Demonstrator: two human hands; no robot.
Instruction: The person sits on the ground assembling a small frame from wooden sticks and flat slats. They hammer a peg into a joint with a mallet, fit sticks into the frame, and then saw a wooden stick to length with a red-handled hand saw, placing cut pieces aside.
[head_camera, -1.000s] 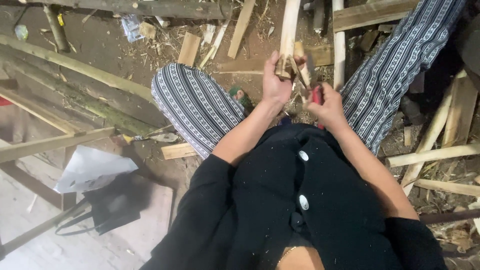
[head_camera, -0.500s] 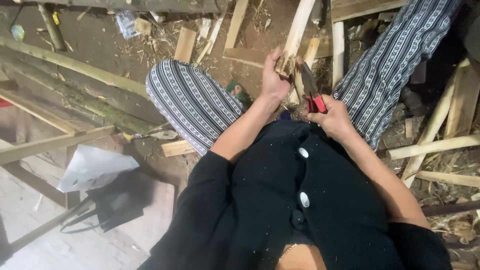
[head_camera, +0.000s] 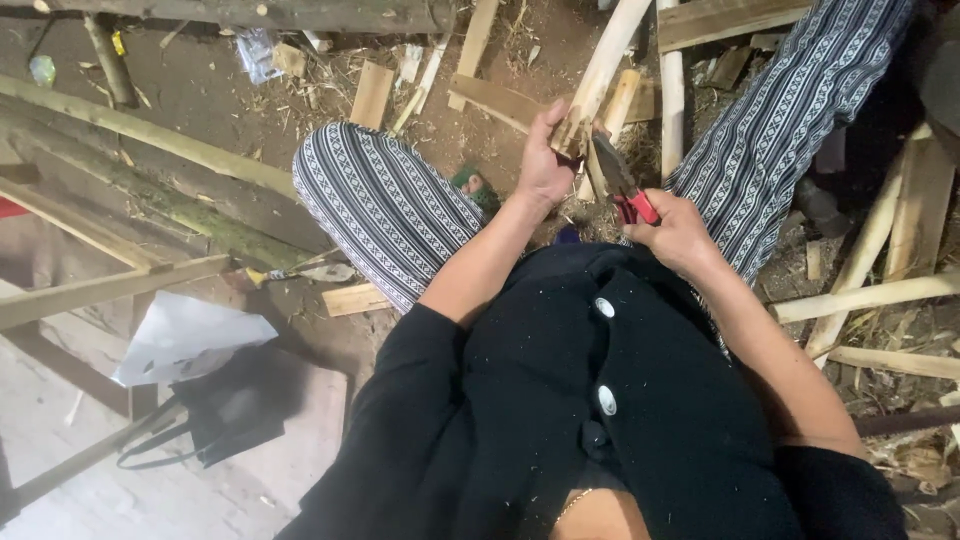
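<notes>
Left hand (head_camera: 545, 165) wrapped around the near end of a pale wood stick (head_camera: 600, 75), which runs from the palm up toward 1 o'clock and out of frame. Right hand (head_camera: 680, 235) closed on the red handles of a pair of pliers (head_camera: 620, 185); dark nose points to 11 o'clock, tip touching or just beside the stick's splintered near end. Cannot tell if the nose is actually biting the wood.

Both hands sit between the person's knees, patterned striped trousers (head_camera: 385, 205) on each side. Black buttoned top (head_camera: 600, 400) fills the lower centre.

Outward:
- Wood offcuts (head_camera: 372, 95) and slats scattered on the dirt floor at 11 to 1 o'clock.
- Long bamboo pole (head_camera: 150, 140) lying diagonal at 10 o'clock.
- Pale round sticks (head_camera: 865, 295) piled at 3 o'clock.
- White sheet of paper (head_camera: 185, 335) at 8 o'clock, just beside a dark bag (head_camera: 235, 410) with a strap.
- Small green object (head_camera: 470, 185) on the ground near the left wrist, partly hidden.
</notes>
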